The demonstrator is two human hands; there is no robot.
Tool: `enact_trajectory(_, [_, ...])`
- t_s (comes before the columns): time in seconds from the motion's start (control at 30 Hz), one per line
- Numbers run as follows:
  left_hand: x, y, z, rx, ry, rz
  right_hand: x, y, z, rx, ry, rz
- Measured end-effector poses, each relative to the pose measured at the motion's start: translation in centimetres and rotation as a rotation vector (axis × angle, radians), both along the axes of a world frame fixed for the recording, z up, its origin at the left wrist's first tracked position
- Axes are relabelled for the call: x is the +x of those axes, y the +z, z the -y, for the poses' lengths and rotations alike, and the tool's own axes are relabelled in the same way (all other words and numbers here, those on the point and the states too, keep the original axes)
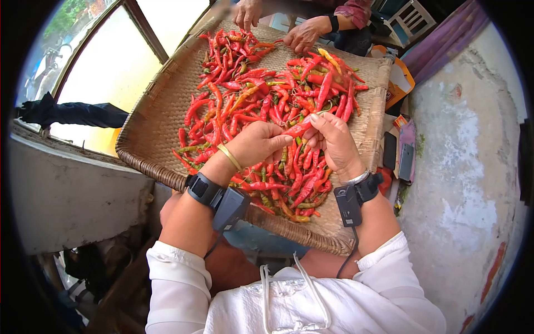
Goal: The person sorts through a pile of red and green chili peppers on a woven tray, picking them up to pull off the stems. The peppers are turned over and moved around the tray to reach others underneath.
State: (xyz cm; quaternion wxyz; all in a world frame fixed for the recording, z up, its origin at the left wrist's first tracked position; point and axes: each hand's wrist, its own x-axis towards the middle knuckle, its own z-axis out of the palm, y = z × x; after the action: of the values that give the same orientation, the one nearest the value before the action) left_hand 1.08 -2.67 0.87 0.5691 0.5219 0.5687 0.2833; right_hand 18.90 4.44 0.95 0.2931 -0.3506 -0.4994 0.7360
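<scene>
Between my two hands is one red chili pepper point(298, 129), above the middle of the pepper pile. My left hand point(257, 143) pinches its left end between thumb and fingers. At the other end, the thumb and fingers of my right hand point(332, 140) close on the stem end. Red peppers point(272, 103), with some green and yellowish ones among them, lie heaped in a large woven tray point(161, 133). My fingers partly cover the held pepper.
Across the tray, another person's hands point(307, 34) reach to the peppers at the far edge. A window with a dark folded umbrella point(78, 114) is at left. Phones point(406, 161) lie beyond the tray's right rim, near a rough wall point(461, 161).
</scene>
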Motion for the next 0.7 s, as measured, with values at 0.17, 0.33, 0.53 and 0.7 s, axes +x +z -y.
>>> enact_trajectory(0.17, [-1.5,0.6,-1.2,0.173,0.377,0.397,0.3,-0.2,-0.6,0.032,-0.073,0.038])
enact_trajectory(0.33, [-2.4,-0.5,-3.1,0.146,0.722,0.683,0.3,0.0,-0.9,0.058,-0.046,0.104])
enact_trajectory(0.53, [0.3,-3.8,-2.6,0.326,-0.128,-0.666,0.2,0.1,-0.9,0.178,0.02,0.163])
enact_trajectory(0.7, [1.1,-5.3,-2.7,0.234,-0.215,-0.746,0.5,-1.4,-1.2,0.458,0.062,0.347])
